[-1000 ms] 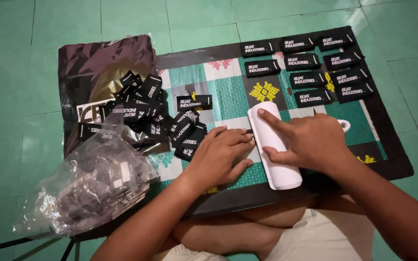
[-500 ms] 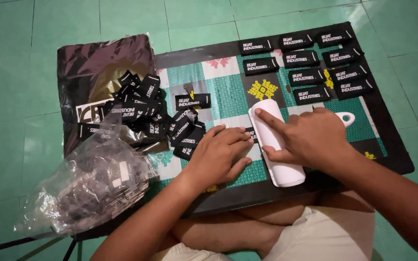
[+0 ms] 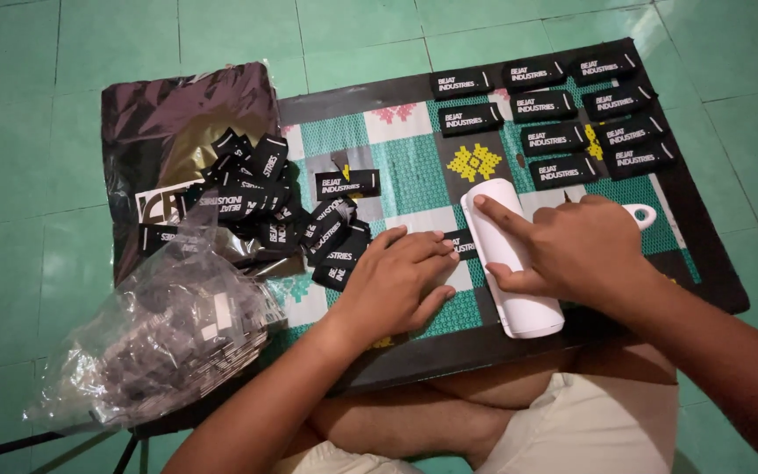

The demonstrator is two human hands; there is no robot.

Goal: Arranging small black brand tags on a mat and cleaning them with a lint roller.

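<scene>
Both hands and forearms are bare and sleeveless; light beige shorts cover the lap.

Dim, even indoor light, soft shadows, mostly sharp focus.

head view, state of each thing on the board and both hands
white roll: lying flat, right hand pressing it
left hand: palm down on board
loose black labels: heaped
sorted labels: laid in rows
clear bag: crumpled, filled

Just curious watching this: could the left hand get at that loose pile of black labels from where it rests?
Probably yes. The left hand lies flat on the board, the label pile is just beside its fingertips, and nothing lies between them.
</scene>
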